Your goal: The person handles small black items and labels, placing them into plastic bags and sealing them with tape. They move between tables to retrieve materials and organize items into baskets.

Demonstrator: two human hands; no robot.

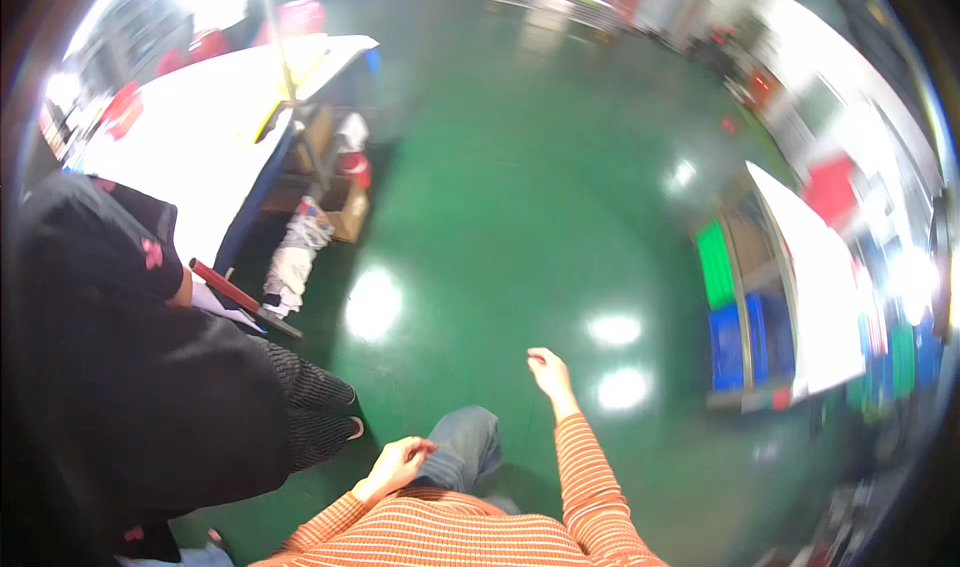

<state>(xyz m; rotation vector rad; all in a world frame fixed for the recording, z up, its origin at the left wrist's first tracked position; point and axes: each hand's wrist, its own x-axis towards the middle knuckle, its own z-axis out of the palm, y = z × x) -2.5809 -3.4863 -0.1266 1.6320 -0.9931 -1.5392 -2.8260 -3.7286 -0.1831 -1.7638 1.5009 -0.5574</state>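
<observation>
Person's left hand (395, 467) at seven o'clock, fingers (418, 449) loosely half-curled; left forearm (332, 523) slanted toward two o'clock; right hand (549, 372) at five o'clock, fingers loosely bent; right forearm (586, 472) slanted toward eleven o'clock.

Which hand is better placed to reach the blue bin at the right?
Probably the right hand: it extends forward, nearer the blue bin; the left hand sits farther back and left.

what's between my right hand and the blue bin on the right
In the head view, only shiny green floor with bright reflections shows between your right hand and the blue bin.
</observation>
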